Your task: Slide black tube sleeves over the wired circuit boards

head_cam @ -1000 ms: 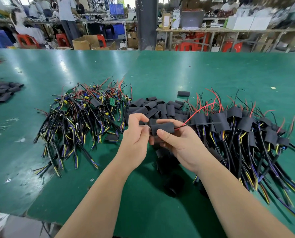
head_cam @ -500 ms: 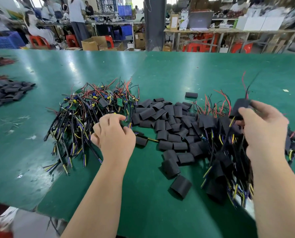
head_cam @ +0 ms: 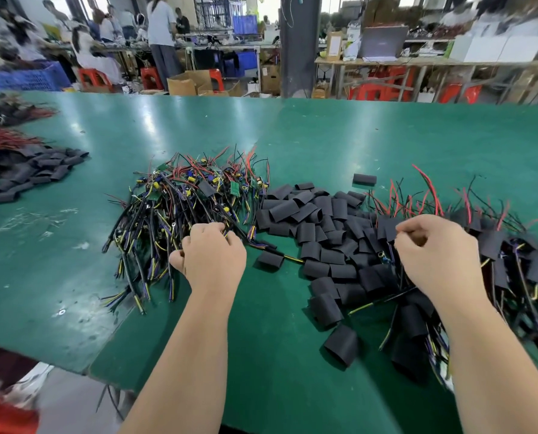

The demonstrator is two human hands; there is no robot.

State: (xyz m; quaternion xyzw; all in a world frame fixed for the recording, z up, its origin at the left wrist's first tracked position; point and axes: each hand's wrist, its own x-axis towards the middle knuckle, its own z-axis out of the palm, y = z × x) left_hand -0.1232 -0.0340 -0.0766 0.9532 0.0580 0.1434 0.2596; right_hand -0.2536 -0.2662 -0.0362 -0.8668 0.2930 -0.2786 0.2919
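1. Black tube sleeves point(head_cam: 318, 227): one loose heap between the hands. They look light, soft and flattened, so pinch one at the rim to open it. There are several dozen, too overlapped to count, plus one stray sleeve point(head_cam: 364, 179) beyond.
2. Wired circuit boards point(head_cam: 180, 198): one tangled heap under the left hand point(head_cam: 213, 255). The boards look stiff and the leads floppy and prone to snagging, so grip one by the board edge.
3. The left hand's fingers curl round the leads. The right hand point(head_cam: 433, 252) is curled above the sleeved boards point(head_cam: 496, 245); whether it holds anything cannot be told.
4. Desk point(head_cam: 324, 136): one.
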